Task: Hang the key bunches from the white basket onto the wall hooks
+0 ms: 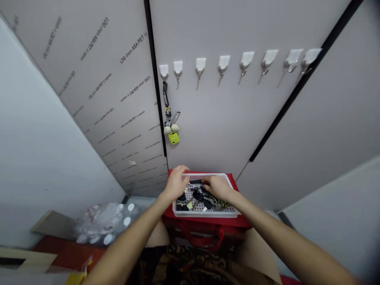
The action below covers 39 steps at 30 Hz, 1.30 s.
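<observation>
Fingers [207, 180] of R hand [219, 188] are held bunched over keys [198, 196] in white perforated tray [204, 214], clamp unclear; L hand [177, 183] fingers are kept together at tray's L end; 1 lanyard w/ lime fob [173, 138] is hung on 1st of 8 adhesive wall hooks [223, 63], other keys left in tray.

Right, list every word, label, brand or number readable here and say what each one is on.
"LOG chem ASA PET in": repeated print on the grey wall panel.
The lanyard: lettering too small to read.
Keys in the white basket: no markings legible.
</observation>
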Motion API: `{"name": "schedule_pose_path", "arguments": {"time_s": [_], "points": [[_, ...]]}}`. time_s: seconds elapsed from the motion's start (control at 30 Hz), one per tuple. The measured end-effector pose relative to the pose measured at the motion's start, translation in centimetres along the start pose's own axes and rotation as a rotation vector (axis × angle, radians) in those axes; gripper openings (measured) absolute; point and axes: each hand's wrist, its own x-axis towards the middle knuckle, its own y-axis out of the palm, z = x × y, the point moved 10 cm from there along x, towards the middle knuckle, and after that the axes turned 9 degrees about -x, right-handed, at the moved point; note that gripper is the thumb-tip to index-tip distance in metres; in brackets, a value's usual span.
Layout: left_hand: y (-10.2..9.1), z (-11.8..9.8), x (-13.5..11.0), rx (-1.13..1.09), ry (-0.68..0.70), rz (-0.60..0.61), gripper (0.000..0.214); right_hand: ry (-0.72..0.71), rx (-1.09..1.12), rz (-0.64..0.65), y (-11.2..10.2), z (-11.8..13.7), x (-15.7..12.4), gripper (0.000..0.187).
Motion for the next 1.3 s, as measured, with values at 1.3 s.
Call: {"name": "schedule_pose_path", "arguments": {"time_s": [1.3], "points": [[4.5, -0.6, 2.1, -1.15, -0.404, 0.139, 0.023, 0.031, 1.045, -0.429, -7.7, -1.1, 1.3, 0.023]]}}
